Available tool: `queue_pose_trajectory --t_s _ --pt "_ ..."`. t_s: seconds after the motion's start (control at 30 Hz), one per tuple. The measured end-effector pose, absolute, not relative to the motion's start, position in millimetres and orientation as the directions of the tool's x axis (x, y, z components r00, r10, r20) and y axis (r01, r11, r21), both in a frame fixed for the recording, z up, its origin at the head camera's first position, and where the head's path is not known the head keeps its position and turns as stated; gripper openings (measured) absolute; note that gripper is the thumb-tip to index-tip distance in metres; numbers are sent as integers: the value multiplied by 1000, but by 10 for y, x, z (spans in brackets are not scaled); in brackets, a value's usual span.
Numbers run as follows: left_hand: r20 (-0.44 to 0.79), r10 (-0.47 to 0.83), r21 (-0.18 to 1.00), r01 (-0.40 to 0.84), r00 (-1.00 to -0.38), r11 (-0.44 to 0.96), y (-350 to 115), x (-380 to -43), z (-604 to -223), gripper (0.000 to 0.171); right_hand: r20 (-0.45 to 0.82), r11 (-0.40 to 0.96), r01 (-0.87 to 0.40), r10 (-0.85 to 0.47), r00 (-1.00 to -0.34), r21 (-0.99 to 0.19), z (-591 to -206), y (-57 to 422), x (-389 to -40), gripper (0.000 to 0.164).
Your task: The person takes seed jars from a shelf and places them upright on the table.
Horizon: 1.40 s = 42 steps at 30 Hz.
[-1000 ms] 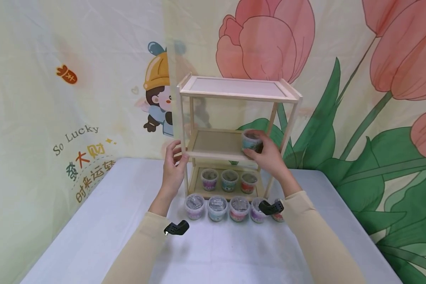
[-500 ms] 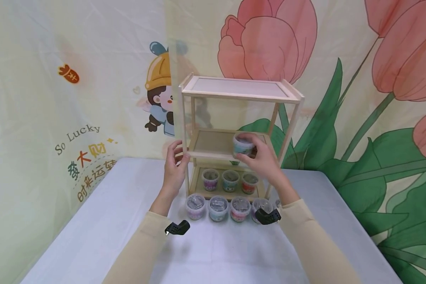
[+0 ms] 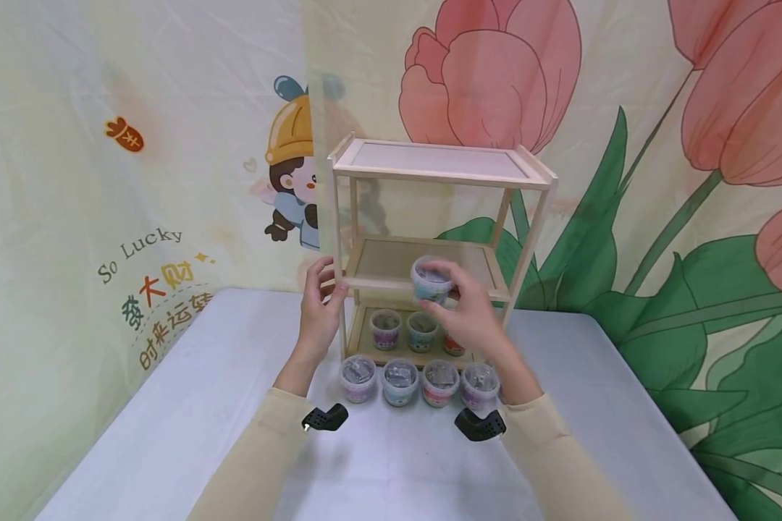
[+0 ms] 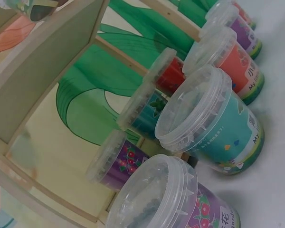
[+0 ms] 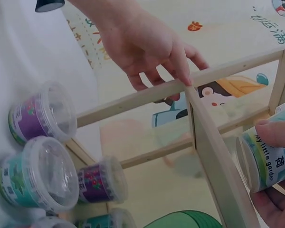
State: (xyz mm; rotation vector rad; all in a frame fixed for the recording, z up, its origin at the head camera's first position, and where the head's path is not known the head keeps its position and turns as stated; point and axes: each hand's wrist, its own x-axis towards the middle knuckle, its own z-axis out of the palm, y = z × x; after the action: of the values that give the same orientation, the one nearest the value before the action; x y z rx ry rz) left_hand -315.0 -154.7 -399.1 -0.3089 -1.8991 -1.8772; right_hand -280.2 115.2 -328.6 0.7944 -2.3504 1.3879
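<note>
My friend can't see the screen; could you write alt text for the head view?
A person's right hand holds a tub by the middle shelf of a wooden rack; the left hand grips its post. Three tubs stand on the bottom shelf; four more show in front.

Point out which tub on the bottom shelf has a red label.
The rightmost tub, partly behind the right hand in the head view; the left tub is purple-labelled, the middle tub teal-labelled.

Held cup (image 3: 431, 289) teal and green; shelf (image 3: 391, 260) pale beige; tablecloth (image 3: 394, 463) white; backdrop (image 3: 489, 79) pink-tulip-patterned
</note>
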Motion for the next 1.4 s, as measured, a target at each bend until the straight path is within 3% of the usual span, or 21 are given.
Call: queue_pose_trajectory --t_s 0.73,1.07,1.4 --pt "460 -150 887 460 -875 41 -1550 -3159 -4010 50 475 351 -531 -240 -847 -771 -3808 1068 -2439 61" --pt "461 -151 886 461 -874 38 -1548 -3182 -4017 49 456 404 -509 -225 -861 -760 -4136 1016 -2325 63" --pt "464 -152 885 464 -872 43 -1546 -3167 -4015 50 440 347 -469 -163 -883 -812 -4388 866 -2169 62"
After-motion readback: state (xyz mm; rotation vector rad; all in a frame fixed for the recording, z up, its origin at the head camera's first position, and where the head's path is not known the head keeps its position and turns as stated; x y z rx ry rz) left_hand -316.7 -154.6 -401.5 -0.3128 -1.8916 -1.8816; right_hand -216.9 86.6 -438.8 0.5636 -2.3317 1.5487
